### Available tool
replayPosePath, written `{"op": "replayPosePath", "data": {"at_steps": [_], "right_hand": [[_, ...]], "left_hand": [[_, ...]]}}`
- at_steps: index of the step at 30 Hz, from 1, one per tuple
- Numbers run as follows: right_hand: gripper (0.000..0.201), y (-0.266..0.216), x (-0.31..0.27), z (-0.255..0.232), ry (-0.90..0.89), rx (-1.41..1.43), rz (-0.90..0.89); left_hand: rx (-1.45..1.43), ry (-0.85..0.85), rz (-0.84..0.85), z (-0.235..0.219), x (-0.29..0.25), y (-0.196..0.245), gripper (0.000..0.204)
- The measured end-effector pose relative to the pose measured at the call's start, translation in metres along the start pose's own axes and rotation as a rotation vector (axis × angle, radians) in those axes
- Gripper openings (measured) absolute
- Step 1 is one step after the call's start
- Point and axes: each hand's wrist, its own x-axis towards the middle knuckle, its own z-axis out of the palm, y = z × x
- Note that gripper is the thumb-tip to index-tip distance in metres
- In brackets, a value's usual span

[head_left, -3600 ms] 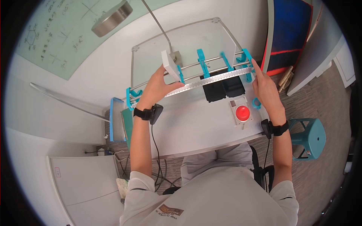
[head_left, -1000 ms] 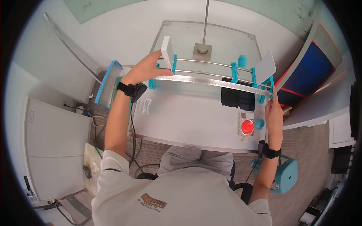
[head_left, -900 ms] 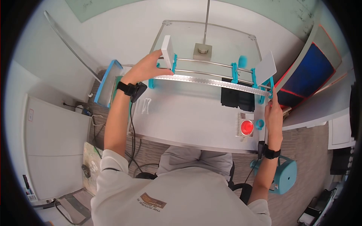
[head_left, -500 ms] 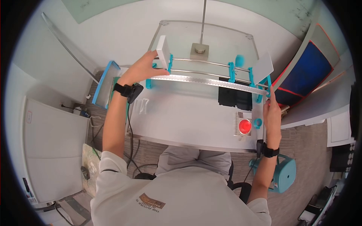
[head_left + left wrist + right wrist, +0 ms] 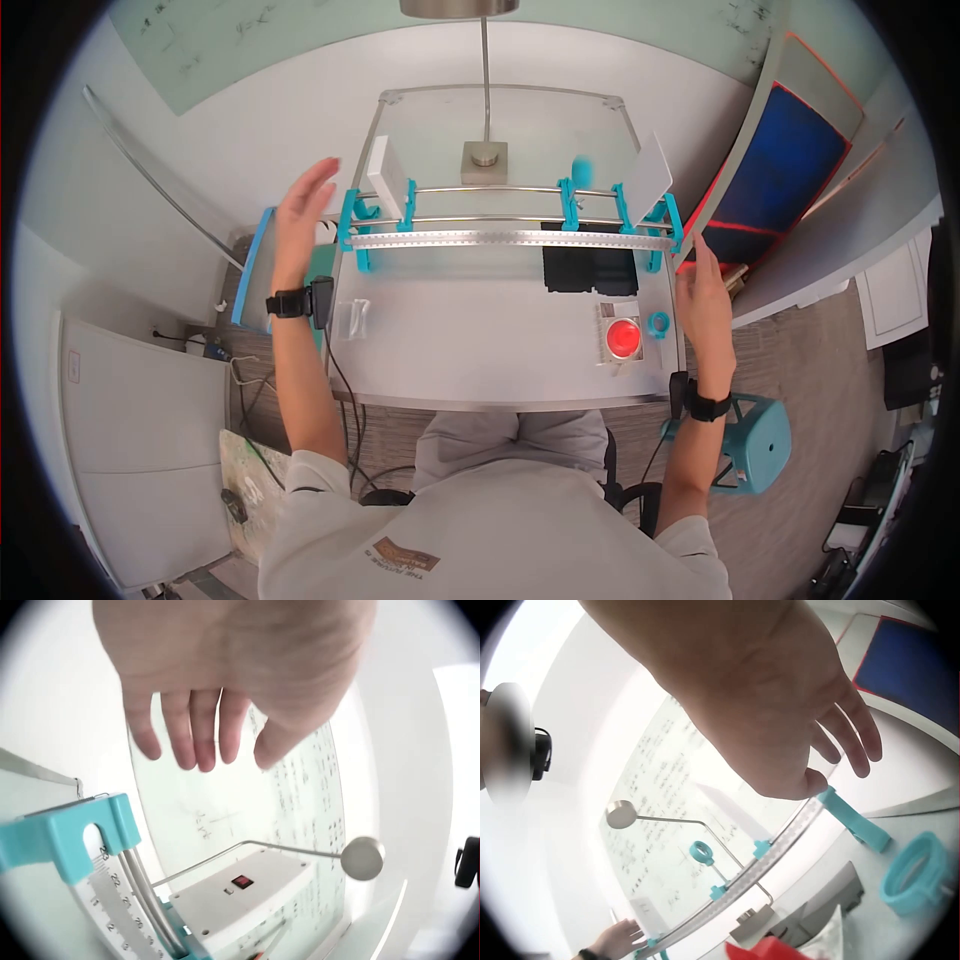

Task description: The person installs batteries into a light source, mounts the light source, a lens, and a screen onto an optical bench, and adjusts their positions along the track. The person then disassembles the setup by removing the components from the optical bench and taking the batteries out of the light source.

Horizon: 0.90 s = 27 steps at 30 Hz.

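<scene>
A bench of two metal rods with a silver ruler [image 5: 510, 239] along its front stands on teal end supports. Near its left end sits a white box [image 5: 387, 178] with a red switch, visible in the left wrist view. A teal round lens holder [image 5: 570, 203] and an upright white screen [image 5: 650, 182] are toward the right end. My left hand [image 5: 300, 215] is raised off the bench's left end, fingers extended, holding nothing. Beside the right end support [image 5: 674, 223] is my right hand [image 5: 708, 300], its fingers straight and the thumb close to that support in the right wrist view.
On the white table [image 5: 470, 360] lie a black cloth-like piece [image 5: 590, 268], a red round button on a pale base [image 5: 623, 339], a teal ring [image 5: 658, 323] and a small clear bag [image 5: 353, 319]. A lamp base [image 5: 485, 162] stands behind the bench; a teal stool [image 5: 757, 445] is at right.
The white box has slid left along the rods since the earliest frame. In the last half second my left hand has let go of it and moved left; my right hand has drawn slightly away.
</scene>
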Motion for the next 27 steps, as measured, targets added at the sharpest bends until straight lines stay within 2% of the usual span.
{"op": "replayPosePath", "data": {"at_steps": [1,2,3,4,5,6,8,9,11,16,18,27], "right_hand": [[0.053,-0.01,0.0,-0.008,-0.035,0.037,0.089],[0.053,-0.016,-0.001,-0.011,-0.037,0.036,0.093],[0.046,-0.021,-0.003,-0.013,-0.021,0.053,-0.025],[0.04,-0.027,-0.005,-0.012,-0.003,0.07,-0.14],[0.028,-0.04,-0.006,-0.007,-0.031,0.112,-0.147],[0.028,-0.054,-0.007,-0.002,-0.025,0.108,-0.138],[0.024,-0.078,-0.006,0.008,-0.112,0.174,-0.277],[0.024,-0.085,-0.005,0.015,-0.112,0.172,-0.272],[0.023,-0.094,-0.002,0.031,-0.128,0.16,-0.345],[0.026,-0.104,0.002,0.049,-0.196,0.148,-0.326],[0.026,-0.103,0.004,0.054,-0.2,0.135,-0.325],[0.029,-0.098,0.0,0.06,-0.172,0.086,-0.377]], "left_hand": [[-0.001,-0.003,-0.001,-0.004,-0.001,-0.013,0.047],[-0.231,0.155,0.01,-0.006,-0.002,-0.021,0.034],[-0.461,0.312,0.021,-0.007,-0.003,-0.028,0.024],[-0.462,0.304,0.02,-0.008,-0.004,-0.036,0.024],[-0.643,0.386,0.035,-0.005,-0.004,-0.036,0.017],[-0.825,0.468,0.05,-0.003,-0.005,-0.037,0.031],[-0.918,0.473,0.036,-0.004,-0.009,-0.042,0.038],[-1.006,0.492,0.023,-0.004,-0.012,-0.042,0.047],[-1.006,0.535,-0.005,-0.005,-0.016,-0.044,0.05],[-0.963,0.632,-0.065,-0.003,-0.021,-0.051,0.052],[-0.939,0.595,-0.109,0.001,-0.019,-0.052,0.053],[-0.847,0.574,-0.094,0.007,-0.019,-0.054,0.052]]}}
